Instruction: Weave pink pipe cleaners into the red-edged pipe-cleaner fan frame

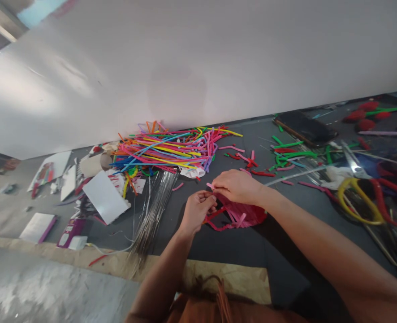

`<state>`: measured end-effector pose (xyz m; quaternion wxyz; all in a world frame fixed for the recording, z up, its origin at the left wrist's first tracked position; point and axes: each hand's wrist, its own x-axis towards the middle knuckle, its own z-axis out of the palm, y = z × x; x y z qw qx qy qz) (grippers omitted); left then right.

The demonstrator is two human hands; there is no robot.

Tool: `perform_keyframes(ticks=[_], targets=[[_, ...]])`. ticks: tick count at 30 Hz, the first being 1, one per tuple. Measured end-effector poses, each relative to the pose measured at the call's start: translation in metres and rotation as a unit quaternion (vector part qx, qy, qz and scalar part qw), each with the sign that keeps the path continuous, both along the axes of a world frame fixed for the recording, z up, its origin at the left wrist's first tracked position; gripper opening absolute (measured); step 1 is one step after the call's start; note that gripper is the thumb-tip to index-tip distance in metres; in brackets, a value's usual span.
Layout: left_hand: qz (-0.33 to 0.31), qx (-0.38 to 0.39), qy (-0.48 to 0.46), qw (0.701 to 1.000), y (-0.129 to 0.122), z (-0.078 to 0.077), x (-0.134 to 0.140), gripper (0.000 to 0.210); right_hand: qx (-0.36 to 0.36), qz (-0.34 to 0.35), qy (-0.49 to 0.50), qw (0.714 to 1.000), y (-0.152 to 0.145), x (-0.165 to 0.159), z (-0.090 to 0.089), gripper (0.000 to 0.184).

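Pink pipe cleaners, joined into one flat, ribbed piece [243, 214], lie on the dark table under my hands. My right hand [237, 186] reaches over its top edge with the fingertips pinched together; a pale pink pipe cleaner tip [209, 185] sticks out from them. Close beside it, my left hand [200, 208] is closed, its thumb and curled fingers at the left end of the piece. Looped red and pink strands [215, 225] hang below that hand. The exact grip of the left fingers is partly hidden.
Behind my hands lies a heap of coloured pipe cleaners [165, 150]. Thin wires [154, 215] stretch along the left. Cut pieces [287, 154], a phone [304, 128] and yellow-and-red-handled scissors [360, 220] are on the right. White and purple boxes [70, 232] lie left.
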<state>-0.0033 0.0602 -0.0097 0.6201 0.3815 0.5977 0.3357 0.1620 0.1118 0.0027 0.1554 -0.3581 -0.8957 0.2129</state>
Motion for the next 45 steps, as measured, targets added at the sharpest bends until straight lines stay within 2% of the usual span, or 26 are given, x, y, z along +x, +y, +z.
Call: perform_keyframes(ticks=[3, 6, 9, 11, 15, 18, 23, 28, 32, 36, 40, 43, 45], targets=[[0.022, 0.023, -0.034, 0.999, 0.0, 0.001, 0.0, 0.022, -0.002, -0.032, 0.073, 0.997, 0.002, 0.007, 0.004, 0.018], [0.07, 0.052, -0.092, 0.992, -0.002, 0.009, -0.001, 0.024, 0.01, -0.123, 0.172, 0.977, 0.004, 0.019, 0.01, 0.029], [0.117, 0.058, -0.16, 0.978, -0.005, 0.02, -0.001, 0.025, -0.01, -0.211, 0.215, 0.953, 0.003, 0.029, 0.017, 0.039], [0.139, 0.061, -0.197, 0.969, -0.007, 0.026, 0.001, 0.024, 0.022, -0.223, 0.183, 0.957, -0.002, 0.028, 0.022, 0.044], [0.155, 0.082, -0.217, 0.96, -0.014, 0.024, 0.008, 0.025, 0.121, -0.178, 0.049, 0.975, -0.02, 0.011, 0.029, 0.06], [0.163, 0.084, -0.238, 0.954, -0.02, 0.017, 0.011, 0.022, 0.139, -0.189, -0.013, 0.972, -0.03, -0.004, 0.027, 0.063], [0.159, 0.076, -0.262, 0.949, -0.028, 0.011, 0.009, 0.018, 0.154, -0.213, -0.044, 0.964, -0.036, -0.013, 0.019, 0.061], [0.134, 0.065, -0.219, 0.964, -0.025, 0.012, 0.007, 0.022, 0.168, -0.211, -0.044, 0.962, -0.038, -0.015, 0.018, 0.059], [0.098, 0.115, -0.064, 0.986, -0.016, 0.01, 0.0, 0.029, 0.18, -0.213, -0.028, 0.96, -0.038, -0.015, 0.019, 0.057], [0.058, 0.195, 0.051, 0.978, -0.011, 0.011, -0.009, 0.03, 0.187, -0.212, -0.02, 0.959, -0.039, -0.017, 0.019, 0.058], [0.033, 0.187, 0.042, 0.981, -0.01, 0.014, -0.013, 0.025, 0.18, -0.208, -0.014, 0.961, -0.04, -0.018, 0.02, 0.056], [0.082, 0.136, 0.004, 0.987, -0.009, 0.015, -0.013, 0.028, 0.163, -0.2, 0.039, 0.965, -0.034, -0.01, 0.024, 0.056], [0.132, 0.101, -0.048, 0.985, -0.007, 0.015, -0.014, 0.03, 0.141, -0.224, 0.123, 0.956, -0.03, 0.003, 0.026, 0.053]])
